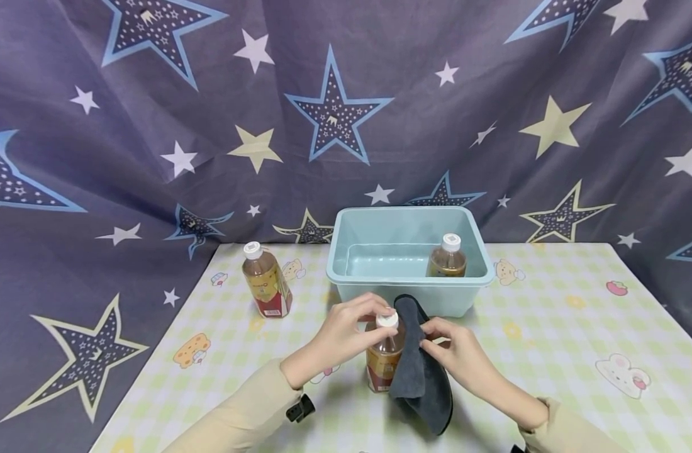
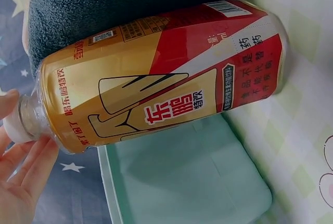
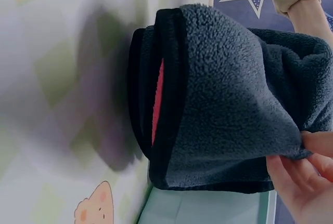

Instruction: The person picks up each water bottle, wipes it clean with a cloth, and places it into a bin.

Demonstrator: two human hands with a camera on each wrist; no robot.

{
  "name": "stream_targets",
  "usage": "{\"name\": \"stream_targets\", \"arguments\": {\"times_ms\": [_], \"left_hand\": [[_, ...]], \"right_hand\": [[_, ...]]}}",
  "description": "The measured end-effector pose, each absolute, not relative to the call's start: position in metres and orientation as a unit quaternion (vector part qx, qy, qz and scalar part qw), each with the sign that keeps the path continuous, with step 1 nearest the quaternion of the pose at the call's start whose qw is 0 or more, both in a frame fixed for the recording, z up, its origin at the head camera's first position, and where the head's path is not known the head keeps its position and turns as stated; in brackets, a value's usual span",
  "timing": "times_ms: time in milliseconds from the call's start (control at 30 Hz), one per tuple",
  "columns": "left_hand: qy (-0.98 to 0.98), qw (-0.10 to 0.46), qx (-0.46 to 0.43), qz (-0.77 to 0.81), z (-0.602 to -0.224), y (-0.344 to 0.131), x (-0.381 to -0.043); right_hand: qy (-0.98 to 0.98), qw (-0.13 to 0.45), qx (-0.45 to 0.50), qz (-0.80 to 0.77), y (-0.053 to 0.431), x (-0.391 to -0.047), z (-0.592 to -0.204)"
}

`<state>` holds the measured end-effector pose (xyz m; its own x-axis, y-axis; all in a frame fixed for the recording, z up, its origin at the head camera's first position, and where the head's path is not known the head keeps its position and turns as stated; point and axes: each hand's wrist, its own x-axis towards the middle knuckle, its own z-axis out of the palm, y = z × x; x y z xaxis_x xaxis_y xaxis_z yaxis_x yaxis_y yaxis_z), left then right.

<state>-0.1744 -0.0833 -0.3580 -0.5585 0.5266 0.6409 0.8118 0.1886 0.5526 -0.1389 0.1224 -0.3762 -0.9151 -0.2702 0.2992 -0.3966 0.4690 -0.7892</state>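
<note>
While your left hand (image 1: 348, 327) pinches the white cap (image 1: 388, 319) between thumb and fingers, the clear, label-wrapped bottle (image 1: 382, 365) stands upright, its long axis running to six o'clock below them. At the bottle's three o'clock drapes a plush, dark-grey cloth (image 1: 409, 371) with black edging; your right hand (image 1: 458, 349), nearer it, pinches a fold. Twelve o'clock holds the smooth, pale-blue plastic tub (image 1: 448, 302).
</note>
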Motion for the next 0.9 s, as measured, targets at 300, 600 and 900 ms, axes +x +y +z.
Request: {"name": "stream_targets", "arguments": {"times_ms": [300,600,900], "left_hand": [[-0.756,0.164,-0.451,-0.446,-0.357,-0.084,-0.174],[-0.754,0.163,-0.446,-0.454,-0.339,-0.081,-0.160],[-0.763,0.148,-0.433,-0.456,-0.329,-0.079,-0.154]], "right_hand": [[-0.856,0.058,0.202,0.473,0.122,-0.141,-0.381],[-0.890,0.040,0.194,0.410,0.122,-0.146,-0.403],[-0.896,0.000,0.207,0.393,0.120,-0.151,-0.425]]}}
